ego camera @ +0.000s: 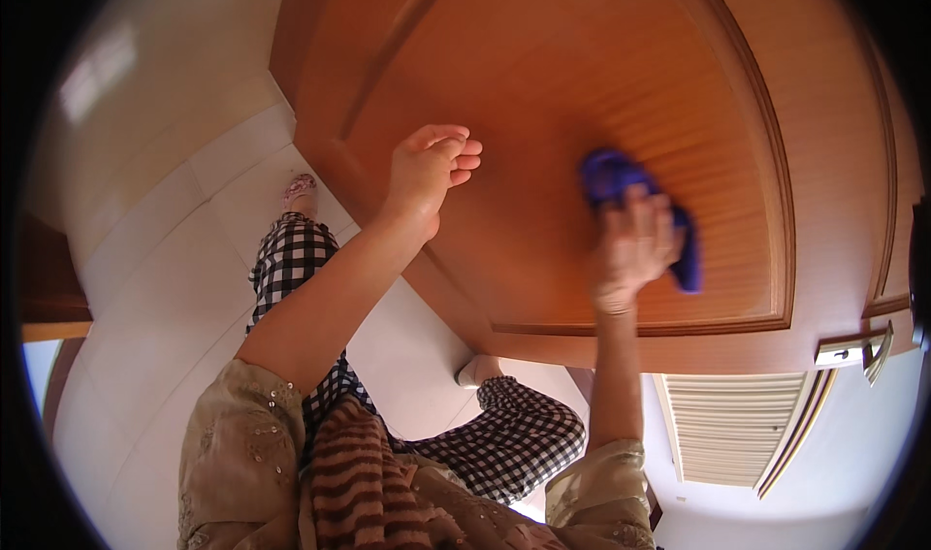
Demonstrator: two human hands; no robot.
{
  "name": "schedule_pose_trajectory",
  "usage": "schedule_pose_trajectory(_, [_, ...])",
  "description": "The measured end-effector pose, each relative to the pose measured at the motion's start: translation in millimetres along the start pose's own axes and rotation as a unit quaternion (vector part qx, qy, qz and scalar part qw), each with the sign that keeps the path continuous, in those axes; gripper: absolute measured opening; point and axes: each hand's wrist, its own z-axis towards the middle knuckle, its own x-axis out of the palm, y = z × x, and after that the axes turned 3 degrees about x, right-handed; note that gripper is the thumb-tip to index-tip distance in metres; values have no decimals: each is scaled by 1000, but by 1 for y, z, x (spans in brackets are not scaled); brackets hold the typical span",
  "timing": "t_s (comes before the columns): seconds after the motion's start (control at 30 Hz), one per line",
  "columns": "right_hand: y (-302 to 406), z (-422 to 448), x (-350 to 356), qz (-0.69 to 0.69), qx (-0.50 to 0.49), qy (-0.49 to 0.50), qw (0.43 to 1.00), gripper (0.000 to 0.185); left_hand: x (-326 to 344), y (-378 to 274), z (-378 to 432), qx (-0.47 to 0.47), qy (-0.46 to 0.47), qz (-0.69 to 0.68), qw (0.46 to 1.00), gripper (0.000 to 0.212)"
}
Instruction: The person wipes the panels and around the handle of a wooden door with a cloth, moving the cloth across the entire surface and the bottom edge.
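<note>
My right hand (636,241) presses a blue cloth (614,172) against the panel of a brown wooden door (524,77). Both the hand and the cloth are blurred. The cloth sticks out beyond the fingers at the upper left and lower right. Further left, my left hand (436,161) hovers in front of the same door with its fingers curled in, and nothing shows in it. Whether it touches the wood I cannot tell.
A metal door handle with a lock plate (840,352) sits near the door's right end. Beyond that edge is a pale slatted panel (734,426). Light floor tiles (167,310) spread below, with my slippered foot (300,190) near the door's lower edge.
</note>
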Motion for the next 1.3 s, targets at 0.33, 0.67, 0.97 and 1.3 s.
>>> schedule_pose_trajectory(0.33, [55,-158,-3,200,-120,413,880,34,8,-4,6,-13,-14,-1,1000,16])
schedule_pose_trajectory(0.67, [-4,69,-8,-88,114,-66,987,17,-3,-12,8,11,-31,-30,999,15])
schedule_pose_trajectory(0.97, [96,-115,56,171,-157,441,867,42,-3,-17,14,3,-42,-30,999,14])
schedule_pose_trajectory(1.3, [-4,79,2,43,49,3,998,24,-7,-19,10,6,-37,-20,999,16])
